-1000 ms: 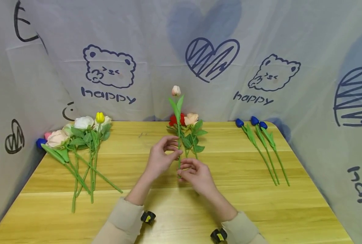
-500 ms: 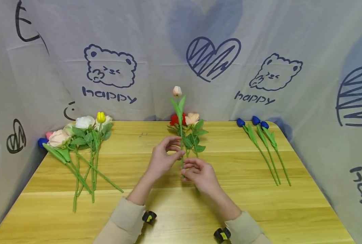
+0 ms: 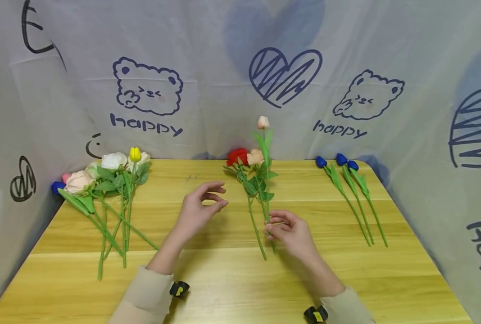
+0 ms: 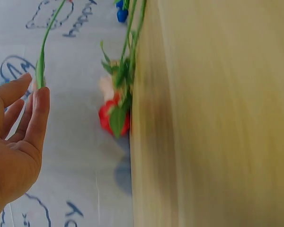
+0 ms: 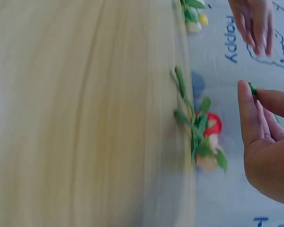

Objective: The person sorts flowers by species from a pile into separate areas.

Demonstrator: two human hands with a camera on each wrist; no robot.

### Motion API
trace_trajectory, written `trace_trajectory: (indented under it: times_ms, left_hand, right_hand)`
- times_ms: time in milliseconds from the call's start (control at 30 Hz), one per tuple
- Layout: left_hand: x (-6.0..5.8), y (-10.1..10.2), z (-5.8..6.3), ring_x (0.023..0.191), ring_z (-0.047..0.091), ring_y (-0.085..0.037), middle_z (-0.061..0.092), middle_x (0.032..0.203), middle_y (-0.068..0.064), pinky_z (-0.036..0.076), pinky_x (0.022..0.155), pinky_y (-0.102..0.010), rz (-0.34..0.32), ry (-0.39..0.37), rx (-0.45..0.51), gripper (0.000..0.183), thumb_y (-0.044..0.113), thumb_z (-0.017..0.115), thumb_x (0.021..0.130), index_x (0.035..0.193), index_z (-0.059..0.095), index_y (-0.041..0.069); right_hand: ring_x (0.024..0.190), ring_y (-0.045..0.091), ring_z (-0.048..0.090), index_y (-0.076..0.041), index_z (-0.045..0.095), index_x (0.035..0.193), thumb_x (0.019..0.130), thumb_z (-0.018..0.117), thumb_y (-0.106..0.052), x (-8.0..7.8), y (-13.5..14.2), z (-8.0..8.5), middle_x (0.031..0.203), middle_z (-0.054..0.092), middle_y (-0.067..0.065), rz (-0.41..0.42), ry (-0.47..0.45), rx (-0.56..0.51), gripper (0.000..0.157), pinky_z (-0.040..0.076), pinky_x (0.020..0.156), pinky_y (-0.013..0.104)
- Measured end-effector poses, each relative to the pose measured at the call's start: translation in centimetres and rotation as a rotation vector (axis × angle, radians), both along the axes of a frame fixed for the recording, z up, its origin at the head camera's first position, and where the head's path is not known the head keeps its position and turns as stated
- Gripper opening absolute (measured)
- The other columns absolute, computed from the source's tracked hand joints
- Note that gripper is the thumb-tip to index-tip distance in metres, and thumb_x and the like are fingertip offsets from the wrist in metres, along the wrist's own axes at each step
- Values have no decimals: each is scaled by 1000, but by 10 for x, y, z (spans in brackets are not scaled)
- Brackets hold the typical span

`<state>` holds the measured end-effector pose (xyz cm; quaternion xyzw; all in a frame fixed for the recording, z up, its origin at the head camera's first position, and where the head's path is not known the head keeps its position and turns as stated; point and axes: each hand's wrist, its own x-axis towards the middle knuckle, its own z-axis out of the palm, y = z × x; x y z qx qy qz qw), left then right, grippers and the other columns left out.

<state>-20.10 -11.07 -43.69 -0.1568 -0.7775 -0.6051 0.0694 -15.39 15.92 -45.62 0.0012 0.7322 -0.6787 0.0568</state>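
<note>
My right hand pinches the lower stem of a pale pink tulip between thumb and fingertips. The tulip stands upright above the table, its green leaves in front of the wall. Just behind it lie a red rose and a peach rose, stems towards me. My left hand is apart from the tulip, to the left of the roses, with fingers loosely bent and nothing in them. In the right wrist view only a bit of green stem shows between thumb and finger.
A mixed pile of flowers lies at the left, with a white rose, a yellow tulip and crossed stems. Three blue tulips lie at the right. The wooden table ends at a cloth wall with drawings.
My left hand has let go of the tulip stem and drawn back to the left. The right hand has carried the tulip to the right, past the peach rose.
</note>
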Motion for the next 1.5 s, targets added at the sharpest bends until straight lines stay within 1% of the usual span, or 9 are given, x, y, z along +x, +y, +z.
trace_trajectory:
  times_ms: [133, 467, 733, 833, 933, 1067, 1233, 1367, 1500]
  left_hand:
    - [3, -25, -2, 103, 71, -26, 72, 119, -12, 62, 80, -27, 33, -5, -38, 45, -2, 78, 91, 134, 67, 8]
    - [10, -93, -3, 105, 70, -28, 71, 123, -14, 60, 80, -20, 163, -4, -220, 44, 5, 75, 96, 138, 64, 7]
    - [19, -143, 0, 104, 68, -29, 70, 122, -16, 54, 79, -10, 235, 30, -406, 44, 7, 75, 96, 138, 62, 3]
    - [21, -158, 0, 105, 67, -32, 69, 121, -19, 59, 81, -18, 235, 44, -456, 44, 5, 76, 96, 137, 62, 0]
    - [21, -170, -2, 106, 66, -36, 68, 120, -22, 61, 84, -34, 227, 58, -493, 45, 4, 76, 95, 137, 62, -2]
    - [16, -187, -6, 110, 65, -39, 67, 122, -24, 57, 91, -48, 198, 54, -520, 45, 4, 76, 95, 136, 61, -4]
    - [9, -207, -8, 117, 61, -42, 65, 127, -26, 50, 101, -54, 157, 1, -547, 45, 7, 76, 96, 136, 60, -5]
    - [5, -215, -9, 119, 60, -45, 64, 129, -26, 50, 100, -61, 139, -67, -596, 46, 11, 75, 97, 137, 60, -4]
    - [2, -217, -11, 116, 63, -46, 66, 126, -26, 53, 95, -62, 126, -102, -638, 45, 11, 75, 97, 136, 60, -5]
  right_hand:
    - [94, 28, 73, 12, 58, 133, 95, 68, 9, 2, 18, 0, 112, 65, 20, -44, -14, 21, 39, 64, 83, 38]
    - [95, 13, 73, 9, 55, 138, 99, 67, 3, 8, 65, -1, 117, 64, 17, -106, -40, 84, 42, 63, 86, 33]
    - [98, 9, 72, 11, 50, 143, 101, 68, -5, 15, 116, -5, 109, 66, 2, -149, -22, 148, 48, 62, 86, 30]
    - [98, 7, 72, 12, 49, 144, 101, 68, -5, 18, 138, -6, 105, 67, -5, -159, -21, 189, 50, 62, 85, 29]
    - [94, 4, 72, 14, 48, 144, 101, 69, -5, 19, 164, -5, 104, 67, -7, -156, -20, 247, 52, 63, 83, 29]
    - [88, 5, 72, 17, 49, 143, 100, 69, -6, 18, 199, -4, 108, 69, 5, -125, -26, 384, 53, 63, 80, 29]
    - [83, 7, 73, 19, 51, 140, 103, 64, -4, 13, 235, -2, 116, 69, 28, -92, -26, 561, 46, 64, 75, 30]
    - [80, 8, 73, 18, 53, 139, 105, 61, -5, 9, 248, 0, 120, 67, 32, -102, -43, 628, 42, 64, 72, 30]
    - [75, 9, 72, 15, 59, 134, 105, 64, -12, 8, 251, -2, 117, 71, 29, -127, -20, 711, 40, 63, 66, 29]
